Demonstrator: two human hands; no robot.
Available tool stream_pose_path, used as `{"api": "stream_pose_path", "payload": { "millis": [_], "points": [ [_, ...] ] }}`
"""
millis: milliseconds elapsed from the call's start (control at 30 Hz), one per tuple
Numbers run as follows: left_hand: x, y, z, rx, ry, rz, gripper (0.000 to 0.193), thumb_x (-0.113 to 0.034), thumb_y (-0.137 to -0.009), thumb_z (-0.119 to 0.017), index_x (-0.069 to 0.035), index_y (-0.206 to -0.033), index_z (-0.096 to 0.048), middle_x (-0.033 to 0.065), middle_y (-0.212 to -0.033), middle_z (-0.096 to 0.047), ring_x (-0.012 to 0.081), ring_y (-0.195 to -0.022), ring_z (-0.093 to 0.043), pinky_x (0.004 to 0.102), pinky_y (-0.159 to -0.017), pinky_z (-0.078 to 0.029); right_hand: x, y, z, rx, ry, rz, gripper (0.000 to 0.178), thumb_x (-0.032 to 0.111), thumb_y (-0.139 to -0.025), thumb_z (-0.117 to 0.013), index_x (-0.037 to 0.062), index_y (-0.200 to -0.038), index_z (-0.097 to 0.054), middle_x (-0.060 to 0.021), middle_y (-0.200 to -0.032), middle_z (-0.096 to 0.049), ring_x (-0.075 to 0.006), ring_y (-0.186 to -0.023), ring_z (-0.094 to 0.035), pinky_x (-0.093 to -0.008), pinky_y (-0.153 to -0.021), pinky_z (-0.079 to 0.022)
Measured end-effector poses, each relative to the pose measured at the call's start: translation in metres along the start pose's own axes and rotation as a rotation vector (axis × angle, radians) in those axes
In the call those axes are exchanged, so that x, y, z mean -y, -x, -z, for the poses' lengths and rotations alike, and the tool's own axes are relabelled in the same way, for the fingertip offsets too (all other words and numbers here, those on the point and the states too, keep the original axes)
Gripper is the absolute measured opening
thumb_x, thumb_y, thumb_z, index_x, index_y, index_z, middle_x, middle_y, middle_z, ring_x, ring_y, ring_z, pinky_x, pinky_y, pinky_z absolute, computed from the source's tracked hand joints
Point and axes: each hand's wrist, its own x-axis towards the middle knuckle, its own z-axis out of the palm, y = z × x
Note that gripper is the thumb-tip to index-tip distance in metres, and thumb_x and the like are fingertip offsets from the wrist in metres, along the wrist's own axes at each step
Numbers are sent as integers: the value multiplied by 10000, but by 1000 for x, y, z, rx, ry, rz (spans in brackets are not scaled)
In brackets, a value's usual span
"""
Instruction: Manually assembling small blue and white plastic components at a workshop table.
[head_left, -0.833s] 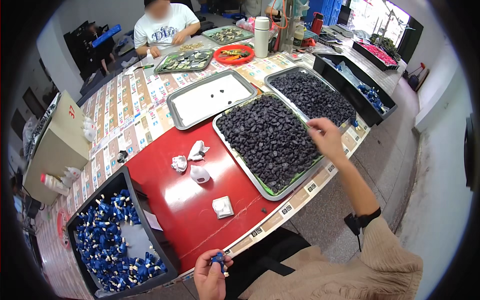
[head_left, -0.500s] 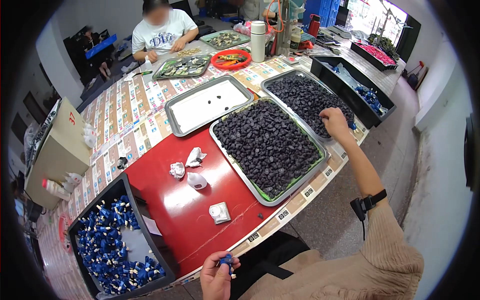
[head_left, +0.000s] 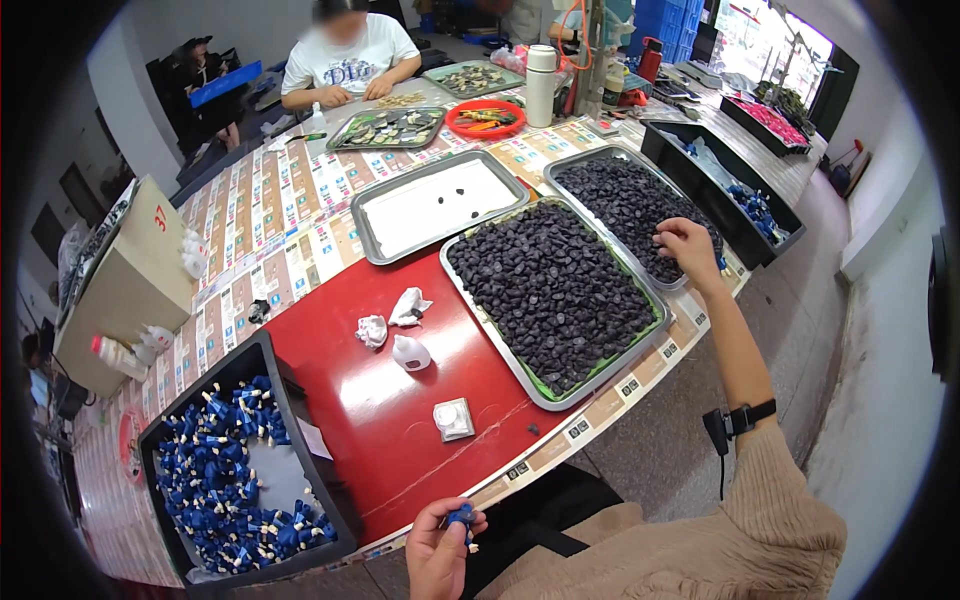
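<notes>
Left hand (head_left: 438, 550) held a small blue figurine (head_left: 462, 518) by the near edge of the table (head_left: 400, 470); right hand (head_left: 688, 250) hovered, grip contents indiscernible, near the right-hand tray (head_left: 551, 178) of black pieces (head_left: 630, 200).

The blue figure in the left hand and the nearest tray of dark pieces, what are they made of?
Blue figure: probably plastic, from its even blue; finish too small to judge. Tray: perhaps smooth metal, from its grey rim's soft shine, though plastic is possible.

Small workshop around you, counter (head_left: 318, 325) spread with trays (head_left: 548, 400) of dark parts (head_left: 550, 290), bin (head_left: 284, 388) of blue figures (head_left: 212, 445) at your view's eight o'clock, co-worker (head_left: 352, 66) at eleven
</notes>
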Motion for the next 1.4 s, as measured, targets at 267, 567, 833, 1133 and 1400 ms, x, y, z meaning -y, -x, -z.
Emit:
{"api": "stream_pose_path", "payload": {
  "millis": [267,567,833,1133,1400],
  "points": [
    [4,-3,5,17,90,13,289,-70,-919,-567,21,-1188,-511,103,-1061,-581,190,-997,-591,352,-937,-474,92,77,-25,417,-911,-325,235,50,-900,-581,-3,-1129,-570,-70,-936,-637,-110,-784,-627,-219,-655,-529],
    [6,0,6,2,93,-24,280,-95,-913,-579,13,-1165,-524,94,-1064,-595,190,-993,-603,352,-914,-487,135,140,-93,812,-1365,-616,235,100,-923,-567,15,-1141,-576,-86,-993,-630,-139,-843,-634,-254,-743,-558],
    [5,5,13,16,88,-45,278,-90,-928,-553,13,-1183,-517,88,-1086,-578,174,-1016,-586,339,-932,-470,167,164,-118,983,-1112,-596,226,17,-868,-625,11,-1091,-583,-69,-969,-640,-139,-868,-632,-274,-783,-548],
    [2,8,17,44,163,-119,319,-87,-933,-550,3,-1232,-486,81,-1096,-562,162,-1045,-562,332,-961,-451,185,177,-130,960,-966,-601,196,13,-867,-626,-28,-1059,-614,-84,-945,-655,-148,-856,-653,-280,-768,-561],
    [2,10,20,38,182,-87,339,-88,-930,-561,-8,-1249,-475,74,-1099,-548,151,-1036,-550,317,-975,-446,204,174,-141,968,-644,-327,248,73,-834,-692,-46,-1043,-635,-67,-872,-663,-96,-748,-619,-228,-684,-529]
  ]
}}
